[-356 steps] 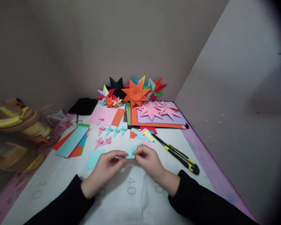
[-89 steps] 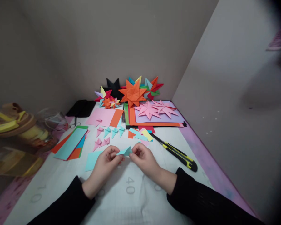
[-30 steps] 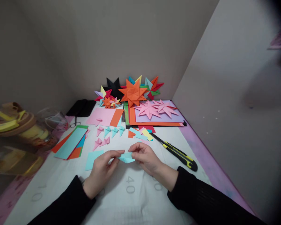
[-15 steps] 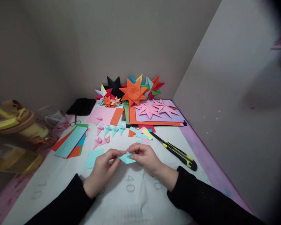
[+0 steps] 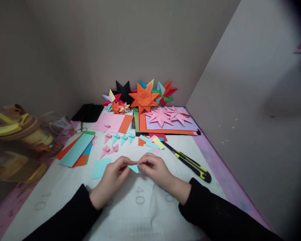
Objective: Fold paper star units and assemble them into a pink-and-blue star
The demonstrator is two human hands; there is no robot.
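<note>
Between both hands is a small folded light-blue paper [image 5: 133, 168], held low over the white mat. My left hand [image 5: 115, 177] pinches its left side with thumb and forefinger. My right hand [image 5: 155, 170] grips its right side, the fingertips of both hands nearly meeting at the top edge. A flat light-blue square [image 5: 100, 168] lies just left of my left hand. Beyond the hands sit several small folded pieces, pink [image 5: 105, 151] and light blue [image 5: 124, 139].
A black and yellow cutter [image 5: 190, 163] lies at the right. Coloured strips [image 5: 77, 150] and scissors [image 5: 81, 128] are at the left, near a jar [image 5: 40, 140] and a bottle [image 5: 17, 167]. Paper stars [image 5: 143, 97] and stacked sheets [image 5: 165, 131] stand behind.
The light-blue paper shows smaller between my fingers, its right part now folded or covered. My right fingertips have moved slightly left, closer to my left hand.
</note>
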